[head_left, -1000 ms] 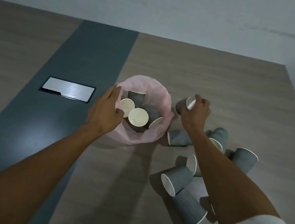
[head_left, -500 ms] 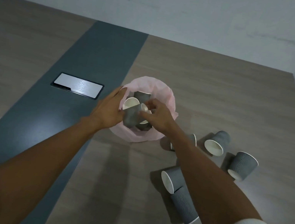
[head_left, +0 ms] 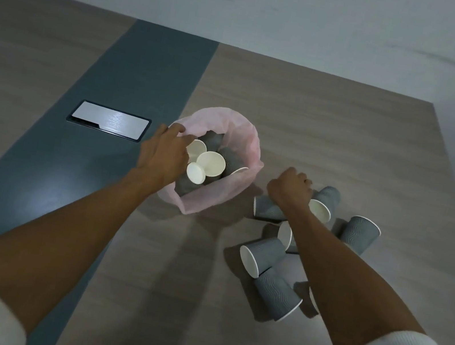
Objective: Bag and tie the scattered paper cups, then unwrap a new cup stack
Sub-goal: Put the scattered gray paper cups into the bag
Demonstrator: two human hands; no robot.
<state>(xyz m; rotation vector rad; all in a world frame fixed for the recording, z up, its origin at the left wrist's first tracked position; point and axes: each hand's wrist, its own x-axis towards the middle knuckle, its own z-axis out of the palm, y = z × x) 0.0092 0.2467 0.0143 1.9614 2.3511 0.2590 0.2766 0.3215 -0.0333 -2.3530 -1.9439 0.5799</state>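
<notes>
A pink plastic bag [head_left: 250, 143] stands open on the table with several grey paper cups [head_left: 233, 159] inside, white insides showing. My left hand [head_left: 163, 155] grips the bag's left rim and holds it open. To the right of the bag, several more grey cups lie scattered on their sides [head_left: 275, 293]. My right hand [head_left: 289, 188] is down among them, fingers curled around the end of one lying cup [head_left: 327, 199]. Another cup [head_left: 267, 207] lies just under that wrist.
The wooden table [head_left: 333, 124] has a dark blue-grey stripe [head_left: 130, 96] running down its left part, with a metal cable hatch [head_left: 109, 124] set into it. The table's right edge and the wall are close behind the cups.
My right hand dropped a cup into the bag, then swung back right and came down on another cup in the scattered pile. My left hand stayed on the bag's rim.
</notes>
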